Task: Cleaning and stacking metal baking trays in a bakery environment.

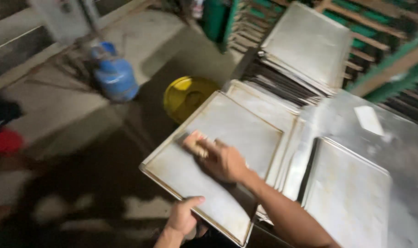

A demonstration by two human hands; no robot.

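the left hand (183, 217) grips the near edge of a metal baking tray (245, 133), thumb on top. the right hand (222, 160) closes around a pale brush (195, 143) pressed on the tray's surface. more trays (310, 46) are stacked behind.

Trays, gas cylinder and yellow tub around the work spot

A tall stack of metal baking trays (305, 55) is seen at upper right, with green and wooden racking (378, 27) behind it. Another flat tray (351, 193) is laid on the steel table (401, 133), near a white slip of paper (368, 120). On the concrete floor (140, 41), a blue gas cylinder (115, 76) and a yellow tub (188, 96) are set apart.
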